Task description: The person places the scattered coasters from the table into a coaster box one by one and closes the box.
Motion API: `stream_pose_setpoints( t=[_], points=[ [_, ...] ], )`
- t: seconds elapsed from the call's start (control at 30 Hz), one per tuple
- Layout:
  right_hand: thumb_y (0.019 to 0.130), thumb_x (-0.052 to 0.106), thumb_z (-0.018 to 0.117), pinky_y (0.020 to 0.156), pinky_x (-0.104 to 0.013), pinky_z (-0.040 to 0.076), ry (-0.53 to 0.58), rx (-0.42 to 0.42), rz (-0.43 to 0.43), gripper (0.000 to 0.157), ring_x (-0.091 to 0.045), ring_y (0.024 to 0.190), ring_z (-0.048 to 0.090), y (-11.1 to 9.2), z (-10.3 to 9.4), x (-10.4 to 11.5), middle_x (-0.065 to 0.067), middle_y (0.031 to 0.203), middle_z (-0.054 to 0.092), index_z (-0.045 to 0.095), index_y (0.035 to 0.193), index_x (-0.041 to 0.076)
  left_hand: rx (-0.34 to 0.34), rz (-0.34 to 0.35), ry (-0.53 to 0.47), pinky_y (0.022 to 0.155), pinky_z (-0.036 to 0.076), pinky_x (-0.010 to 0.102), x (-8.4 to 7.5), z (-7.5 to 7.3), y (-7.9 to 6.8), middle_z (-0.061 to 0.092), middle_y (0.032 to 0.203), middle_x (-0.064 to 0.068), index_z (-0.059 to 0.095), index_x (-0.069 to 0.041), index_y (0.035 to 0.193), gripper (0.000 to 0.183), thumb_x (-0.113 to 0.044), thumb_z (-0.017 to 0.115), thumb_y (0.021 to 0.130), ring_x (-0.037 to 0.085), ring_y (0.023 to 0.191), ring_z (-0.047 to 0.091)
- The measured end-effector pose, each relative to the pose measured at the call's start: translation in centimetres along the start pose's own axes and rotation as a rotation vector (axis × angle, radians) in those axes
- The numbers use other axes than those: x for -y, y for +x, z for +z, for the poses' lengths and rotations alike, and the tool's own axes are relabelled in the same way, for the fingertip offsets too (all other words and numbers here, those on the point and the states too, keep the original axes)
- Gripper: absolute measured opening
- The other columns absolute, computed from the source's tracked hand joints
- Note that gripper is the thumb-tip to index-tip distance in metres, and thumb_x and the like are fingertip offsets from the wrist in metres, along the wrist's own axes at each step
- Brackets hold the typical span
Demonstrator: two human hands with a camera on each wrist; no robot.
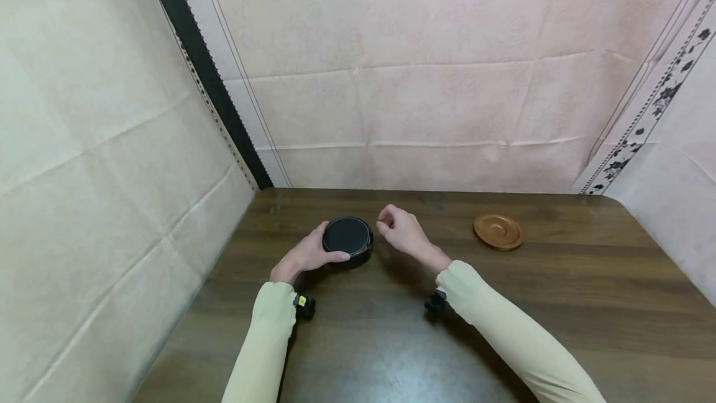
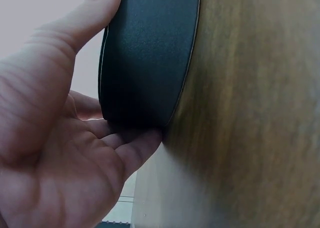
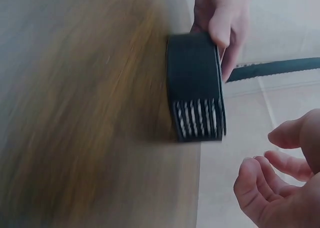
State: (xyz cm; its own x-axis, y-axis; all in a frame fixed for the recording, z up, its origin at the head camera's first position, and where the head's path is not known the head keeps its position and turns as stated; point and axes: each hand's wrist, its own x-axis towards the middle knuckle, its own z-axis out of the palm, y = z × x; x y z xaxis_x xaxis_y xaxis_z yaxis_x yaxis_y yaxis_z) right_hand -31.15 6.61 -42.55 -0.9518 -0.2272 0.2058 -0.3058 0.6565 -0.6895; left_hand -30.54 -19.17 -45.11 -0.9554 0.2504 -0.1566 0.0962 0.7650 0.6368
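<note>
A round black coaster holder (image 1: 347, 236) stands on the table, with my left hand (image 1: 306, 255) gripping it from the left. In the left wrist view the thumb lies at the top edge of the holder (image 2: 150, 53) and the fingers reach round its far side. The right wrist view shows several thin dark discs (image 3: 198, 119) stacked in a slot in the holder's side. Just right of the holder, apart from it, is my right hand (image 1: 407, 233), fingers loosely curled and holding nothing. Farther right lies a round brown coaster (image 1: 498, 231) with a ringed centre.
The dark brown wooden table (image 1: 369, 341) ends at a back edge just beyond the hands. Pale cloth (image 1: 436, 104) hangs behind it and along both sides. A small black device (image 1: 304, 307) is strapped at the left wrist, another (image 1: 435, 301) at the right.
</note>
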Motion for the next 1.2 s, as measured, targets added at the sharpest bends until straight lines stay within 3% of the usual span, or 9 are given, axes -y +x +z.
stream_pose_setpoints(
  t=[0.47, 0.77, 1.1, 1.2],
  points=[
    [0.097, 0.024, 0.060, 0.080, -0.042, 0.054, -0.122, 0.021, -0.030, 0.022, -0.023, 0.090, 0.066, -1.6, -5.4, -5.0, -0.009, 0.101, 0.071, 0.065, 0.110, 0.007, 0.009, -0.001, 0.006, 0.115, 0.032, 0.053, -0.1, 0.1, -0.1, 0.023, 0.162, 0.016, 0.012, -0.011, 0.158, 0.121, -0.069, 0.075, 0.071, 0.033, 0.144, 0.034],
    [0.097, 0.026, 0.060, 0.082, -0.048, 0.053, -0.206, 0.024, -0.002, 0.028, -0.029, 0.095, 0.068, -2.8, -8.5, -9.0, -0.014, 0.105, 0.072, 0.065, 0.115, 0.004, 0.007, 0.004, 0.010, 0.115, 0.032, 0.054, 0.0, 0.0, -0.2, 0.023, 0.162, 0.016, 0.011, -0.011, 0.158, 0.122, -0.069, 0.074, 0.072, 0.033, 0.144, 0.033],
    [0.095, 0.028, 0.062, 0.071, -0.047, 0.050, -0.330, -0.004, 0.052, 0.036, -0.030, 0.083, 0.063, -3.6, -12.1, -12.7, -0.017, 0.095, 0.067, 0.061, 0.117, 0.000, 0.004, -0.001, 0.000, 0.115, 0.031, 0.055, -0.2, 0.0, -0.1, 0.024, 0.162, 0.017, 0.012, -0.012, 0.158, 0.121, -0.069, 0.075, 0.071, 0.034, 0.144, 0.034],
    [0.095, 0.027, 0.062, 0.071, -0.048, 0.048, -0.355, -0.002, 0.078, 0.037, -0.032, 0.086, 0.061, -4.2, -13.0, -13.7, -0.019, 0.096, 0.064, 0.060, 0.119, -0.001, 0.009, 0.000, 0.005, 0.115, 0.031, 0.054, -0.2, 0.1, -0.1, 0.023, 0.162, 0.017, 0.011, -0.012, 0.158, 0.121, -0.069, 0.074, 0.072, 0.034, 0.144, 0.033]
  ],
)
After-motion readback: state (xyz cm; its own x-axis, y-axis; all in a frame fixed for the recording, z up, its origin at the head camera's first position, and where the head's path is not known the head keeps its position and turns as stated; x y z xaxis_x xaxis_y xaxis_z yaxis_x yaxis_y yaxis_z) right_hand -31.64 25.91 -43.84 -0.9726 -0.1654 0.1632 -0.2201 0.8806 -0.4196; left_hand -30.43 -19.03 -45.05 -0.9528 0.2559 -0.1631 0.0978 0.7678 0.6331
